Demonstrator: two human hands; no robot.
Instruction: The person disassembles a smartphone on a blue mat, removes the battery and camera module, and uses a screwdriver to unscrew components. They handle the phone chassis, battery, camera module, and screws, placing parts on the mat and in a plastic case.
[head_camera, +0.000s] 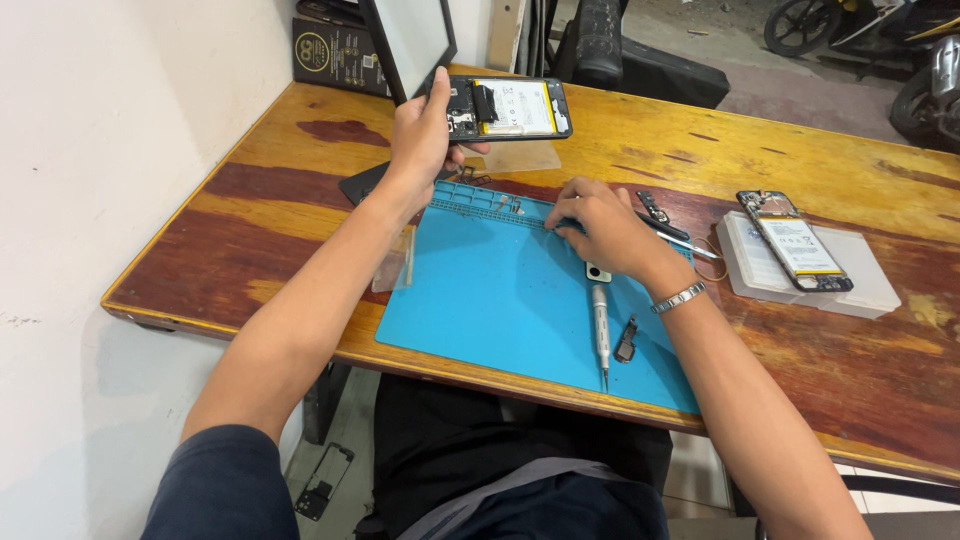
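The opened phone (508, 108), back cover off and battery showing, is up in your left hand (425, 135), held above the far edge of the blue mat (480, 300). Your fingers wrap one short end of it, thumb on the near side, so the rest sticks out to your right.

Your right hand (605, 235) rests palm down on the mat's far right part, fingers curled and narrow, tips at the mat's tray edge; you cannot tell from here whether they pinch anything. A metal bracelet (680, 297) sits on that wrist. Black tweezers (668, 232) lie just past your knuckles.

Count two opened phones: the one you hold and a second phone (796, 240) lying face down on a pale plastic box (860, 285), well apart to your right.

On the mat near your right wrist lie one screwdriver (601, 335), tip toward you, one small dark part (627, 340) beside it and one small white part (598, 272) just above it.

One clear sheet (522, 156) lies on the wooden table (300, 180) under the raised phone. One dark frame (405, 45) leans at the table's far edge.
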